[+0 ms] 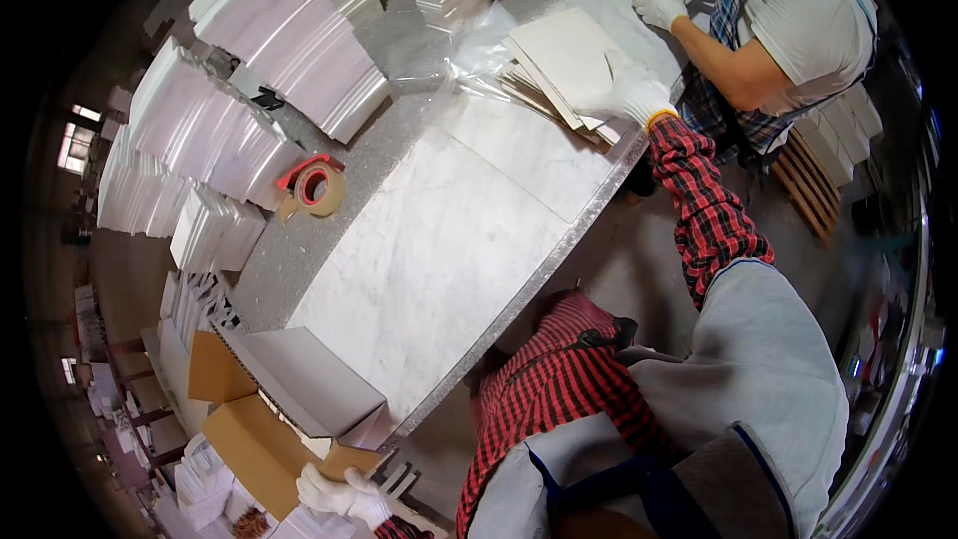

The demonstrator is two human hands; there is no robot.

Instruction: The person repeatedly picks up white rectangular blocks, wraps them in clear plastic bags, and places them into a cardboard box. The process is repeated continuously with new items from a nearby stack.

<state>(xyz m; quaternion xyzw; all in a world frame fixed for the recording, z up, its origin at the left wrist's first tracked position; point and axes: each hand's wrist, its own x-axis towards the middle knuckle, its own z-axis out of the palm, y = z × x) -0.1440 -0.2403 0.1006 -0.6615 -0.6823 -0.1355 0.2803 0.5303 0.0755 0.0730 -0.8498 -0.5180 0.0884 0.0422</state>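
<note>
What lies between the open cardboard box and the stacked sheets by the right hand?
In the head view, pale grey-veined panels lie flat between the cardboard box and the stacked sheets.

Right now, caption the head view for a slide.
Gloved right hand on white sheets, gloved left hand at an open cardboard box, marbled white surface between.

Right hand (635, 94) outstretched, left hand (344, 497) low.
</note>
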